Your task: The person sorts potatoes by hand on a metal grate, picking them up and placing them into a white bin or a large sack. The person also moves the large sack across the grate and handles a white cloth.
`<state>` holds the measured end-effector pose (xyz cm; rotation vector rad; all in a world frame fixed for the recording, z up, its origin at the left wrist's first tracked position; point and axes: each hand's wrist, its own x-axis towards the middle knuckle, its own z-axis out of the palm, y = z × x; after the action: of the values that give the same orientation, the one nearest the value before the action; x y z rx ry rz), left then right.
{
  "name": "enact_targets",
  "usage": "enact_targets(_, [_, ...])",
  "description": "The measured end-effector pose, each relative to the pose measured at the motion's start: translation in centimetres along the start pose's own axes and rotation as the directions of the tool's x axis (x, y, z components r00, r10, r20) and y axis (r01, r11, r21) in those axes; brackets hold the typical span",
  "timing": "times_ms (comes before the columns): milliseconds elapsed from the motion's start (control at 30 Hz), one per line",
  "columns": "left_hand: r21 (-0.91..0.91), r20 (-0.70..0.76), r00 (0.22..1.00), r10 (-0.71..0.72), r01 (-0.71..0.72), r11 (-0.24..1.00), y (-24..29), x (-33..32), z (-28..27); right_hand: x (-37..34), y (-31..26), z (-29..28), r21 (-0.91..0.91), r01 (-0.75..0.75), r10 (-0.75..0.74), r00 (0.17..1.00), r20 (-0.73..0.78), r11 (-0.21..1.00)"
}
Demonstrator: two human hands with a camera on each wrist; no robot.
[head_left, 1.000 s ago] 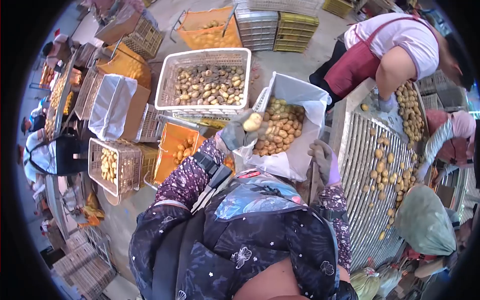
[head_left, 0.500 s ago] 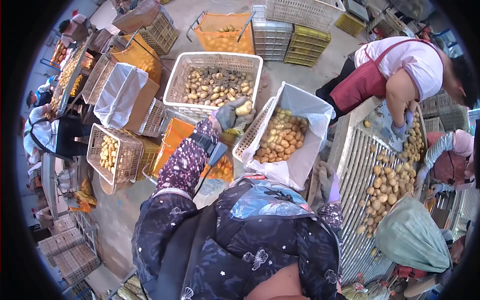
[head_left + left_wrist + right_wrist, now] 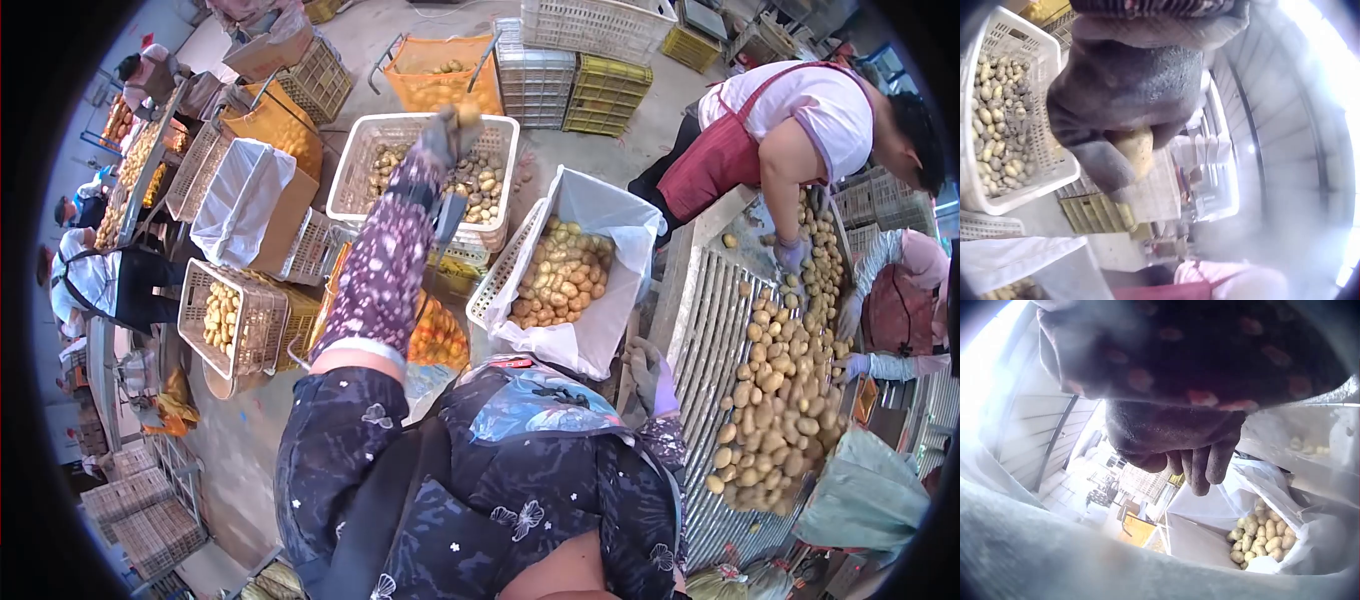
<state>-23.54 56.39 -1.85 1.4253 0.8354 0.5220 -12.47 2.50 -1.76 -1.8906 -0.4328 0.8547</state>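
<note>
My left hand, in a dark grey glove, grips a potato between thumb and fingers. The arm is stretched out over the far side of a white plastic crate of dirt-darkened potatoes. Just past the hand in the head view is an orange mesh bag on a metal frame. My gloved right hand is beside the sorting table, near the corner of a crate lined with white plastic. Its fingers hang down loosely with nothing in them. Sorted potatoes fill the lined crate's bottom.
On the right, a slatted metal sorting table carries many potatoes. A person in a red apron bends over its far end. Another orange mesh bag and a crate of potatoes are on the left.
My left hand has moved from the lined crate, across the white crate and outward, still with a potato. The right hand stays beside the table. More potatoes have spread over the slats.
</note>
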Motion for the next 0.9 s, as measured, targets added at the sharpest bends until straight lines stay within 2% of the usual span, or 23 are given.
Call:
enact_targets(33, [-0.816, -0.058, 0.965, -0.257, 0.103, 0.569, -1.2, 3.8, 0.6, -0.1, -0.2, 0.1, 0.004, -0.02, 0.02, 1.0, -0.001, 1.0])
enact_targets(133, [-0.602, -0.007, 0.973, -0.229, 0.179, 0.778, -0.1, 4.9, 4.8, 0.1, 1.3, -0.3, 0.021, 0.005, -0.005, 1.0, 0.006, 1.0])
enact_targets(167, [-0.373, 0.091, 0.978, -0.189, 0.209, 0.904, -0.1, 3.0, 6.4, 0.1, 1.2, -0.4, 0.054, 0.007, -0.007, 1.0, -0.009, 0.999])
enact_targets(200, [-0.274, 0.174, 0.97, -0.169, 0.212, 0.938, -0.9, 1.5, 8.5, -0.1, 1.3, -0.4, 0.095, 0.008, -0.005, 0.999, -0.033, 0.995])
enact_targets(233, [-0.297, 0.242, 0.952, -0.186, 0.255, 0.92, -2.7, 0.2, 10.9, -0.7, 1.7, -0.3, 0.143, 0.005, 0.005, 0.998, -0.07, 0.99])
enact_targets(267, [-0.334, 0.301, 0.929, -0.213, 0.312, 0.889, -4.5, -1.3, 13.1, -0.8, 1.7, -0.3, 0.179, 0.071, -0.066, 0.997, -0.035, 0.981])
enact_targets(300, [-0.286, 0.357, 0.909, -0.215, 0.325, 0.901, -5.9, -2.3, 14.6, -0.9, 1.9, -0.9, 0.209, 0.131, -0.126, 0.991, -0.038, 0.969])
enact_targets(333, [-0.16, 0.435, 0.88, -0.192, 0.285, 0.945, -6.4, -3.0, 15.8, -2.6, -1.0, -1.0, -0.106, 0.085, -0.098, 0.987, -0.125, 0.991])
enact_targets(400, [0.071, 0.546, 0.816, -0.191, 0.182, 0.981, -5.8, -4.7, 19.0, -5.2, -2.8, -2.1, -0.094, 0.067, -0.089, 0.963, -0.253, 0.993])
enact_targets(433, [0.092, 0.581, 0.792, -0.188, 0.166, 0.982, -4.7, -6.4, 21.0, -6.6, -3.7, -2.8, -0.086, 0.06, -0.084, 0.945, -0.316, 0.994])
enact_targets(500, [0.099, 0.67, 0.731, -0.132, 0.087, 0.991, -4.4, -8.3, 24.9, -8.0, 1.8, -3.9, 0.173, 0.071, 0.032, 0.847, -0.53, 0.982])
enact_targets(533, [0.101, 0.738, 0.671, -0.072, -0.004, 0.995, -3.8, -9.6, 27.1, -9.3, 2.3, -4.2, -0.038, 0.095, -0.097, 0.758, -0.645, 0.995])
enact_targets(567, [0.087, 0.793, 0.609, -0.01, -0.097, 0.992, -2.6, -11.2, 28.8, -11.0, 3.7, -4.9, 0.028, 0.045, -0.01, 0.681, -0.732, 0.999])
enact_targets(600, [0.094, 0.822, 0.569, 0.024, -0.177, 0.98, -2.3, -11.7, 31.3, -10.9, 5.0, -6.2, 0.203, 0.193, 0.035, 0.636, -0.771, 0.96])
enact_targets(633, [0.07, 0.819, 0.571, 0.052, -0.19, 0.979, -1.6, -13.7, 33.4, -12.0, 6.5, -7.2, 0.232, 0.198, 0.084, 0.563, -0.822, 0.952])
enact_targets(667, [0.061, 0.856, 0.514, 0.06, -0.215, 0.975, -1.5, -14.5, 34.5, -13.5, 7.2, -7.5, 0.25, 0.203, 0.126, 0.479, -0.869, 0.947])
enact_targets(700, [0.09, 0.889, 0.457, 0.042, -0.263, 0.961, -1.1, -16.1, 36.2, -15.1, 7.0, -8.7, 0.089, 0.067, 0.056, 0.39, -0.919, 0.994])
enact_targets(733, [0.113, 0.916, 0.401, 0.024, -0.313, 0.943, -0.4, -17.8, 37.5, -15.9, 9.0, -9.2, 0.031, 0.005, 0.028, 0.257, -0.966, 1.0])
enact_targets(800, [0.028, 0.974, 0.213, 0.077, -0.451, 0.892, -0.1, -20.1, 40.3, -17.6, 9.3, -11.0, 0.094, -0.042, 0.099, 0.16, -0.982, 0.995])
enact_targets(833, [0.021, 0.971, 0.221, 0.087, -0.444, 0.896, 0.2, -22.1, 41.7, -18.1, 9.4, -12.3, 0.066, -0.048, 0.073, 0.169, -0.983, 0.997])
enact_targets(867, [-0.082, 0.968, 0.121, 0.22, -0.677, 0.732, 0.7, -23.2, 43.2, -18.3, 9.6, -13.6, 0.049, -0.058, 0.058, 0.176, -0.983, 0.997])
enact_targets(900, [-0.088, 0.98, 0.076, 0.182, -0.656, 0.749, 1.3, -24.5, 44.6, -18.1, 9.2, -15.0, 0.031, -0.068, 0.043, 0.189, -0.981, 0.997])
